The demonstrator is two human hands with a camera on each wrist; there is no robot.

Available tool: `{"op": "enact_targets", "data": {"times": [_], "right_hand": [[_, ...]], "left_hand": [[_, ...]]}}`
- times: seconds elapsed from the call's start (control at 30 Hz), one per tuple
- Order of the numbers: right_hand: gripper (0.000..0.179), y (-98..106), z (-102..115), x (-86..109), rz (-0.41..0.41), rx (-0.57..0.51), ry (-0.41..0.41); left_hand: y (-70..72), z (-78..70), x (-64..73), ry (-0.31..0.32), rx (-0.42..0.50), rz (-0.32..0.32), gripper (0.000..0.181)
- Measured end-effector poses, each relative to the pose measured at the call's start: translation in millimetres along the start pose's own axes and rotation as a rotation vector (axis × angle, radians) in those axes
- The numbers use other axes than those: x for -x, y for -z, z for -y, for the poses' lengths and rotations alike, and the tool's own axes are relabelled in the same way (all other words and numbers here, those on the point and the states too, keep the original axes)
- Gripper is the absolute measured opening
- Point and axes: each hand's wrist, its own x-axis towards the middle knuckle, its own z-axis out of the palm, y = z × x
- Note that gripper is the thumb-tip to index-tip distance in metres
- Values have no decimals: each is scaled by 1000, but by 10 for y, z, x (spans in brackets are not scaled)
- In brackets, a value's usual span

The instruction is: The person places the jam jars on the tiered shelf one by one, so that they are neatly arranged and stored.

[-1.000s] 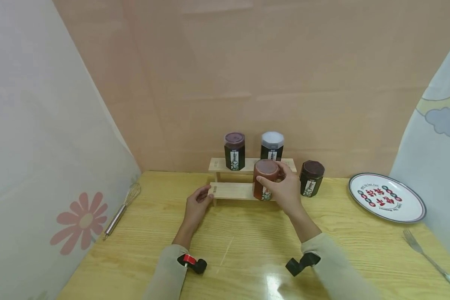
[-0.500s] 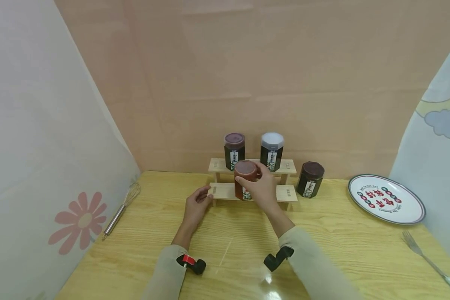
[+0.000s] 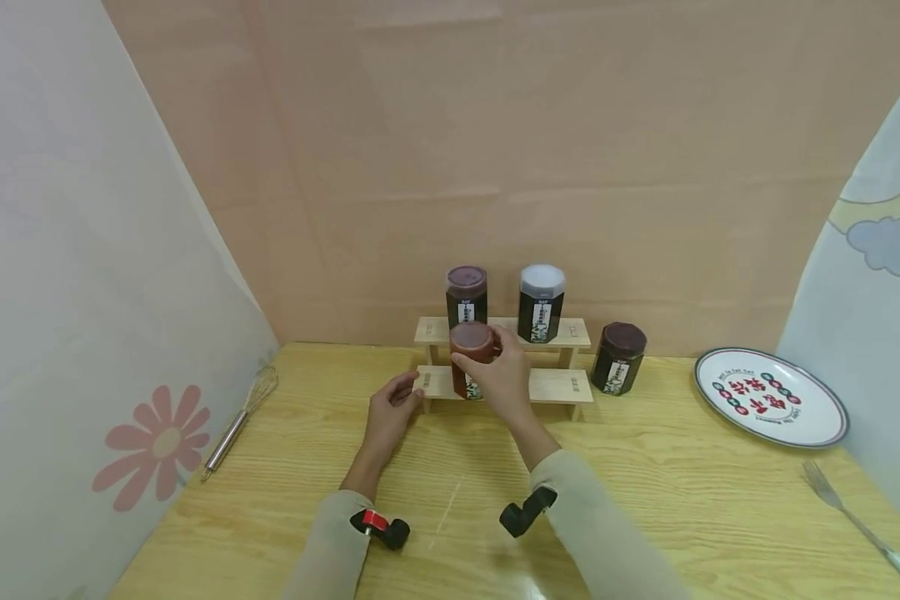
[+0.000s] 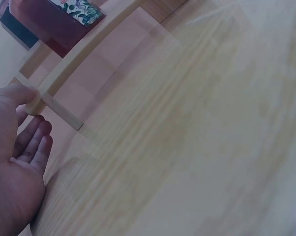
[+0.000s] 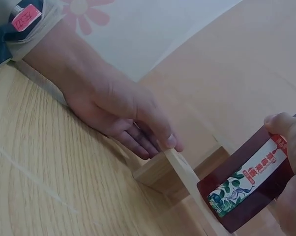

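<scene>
My right hand (image 3: 506,379) grips a reddish-brown jar (image 3: 471,337), thumb on one side and fingers on the other. The jar is upright at the left part of the lower board of a two-step wooden stand (image 3: 558,385); its base meets the board in the left wrist view. The label (image 5: 249,174) of this jar faces the right wrist camera. At the lower board's left end, my left hand (image 3: 388,410) pinches the corner, its thumb on top and fingers beneath. Behind, on the upper board, stand a purple-lidded jar (image 3: 467,287) and a white-lidded jar (image 3: 542,308).
A dark jar (image 3: 619,358) stands on the table just right of the stand. Farther right lie an oval plate (image 3: 798,433) with red writing and a fork (image 3: 862,525). On the left a whisk (image 3: 236,425) lies along the wall cloth. A pinkish backdrop rises behind the stand.
My right hand has moved left along the lower board with the reddish-brown jar, from its right half to its left part. My left hand has stayed at the board's end.
</scene>
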Motion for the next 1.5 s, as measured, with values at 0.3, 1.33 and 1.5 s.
{"op": "enact_targets", "data": {"times": [0.3, 1.33, 1.5], "right_hand": [[78, 255, -168, 25, 225, -41, -6], [60, 221, -354, 63, 205, -103, -33], [65, 480, -309, 28, 232, -99, -13]], "left_hand": [[-39, 16, -6, -12, 6, 9, 42], [-3, 34, -22, -23, 13, -14, 40], [-9, 48, -30, -14, 26, -9, 40]]}}
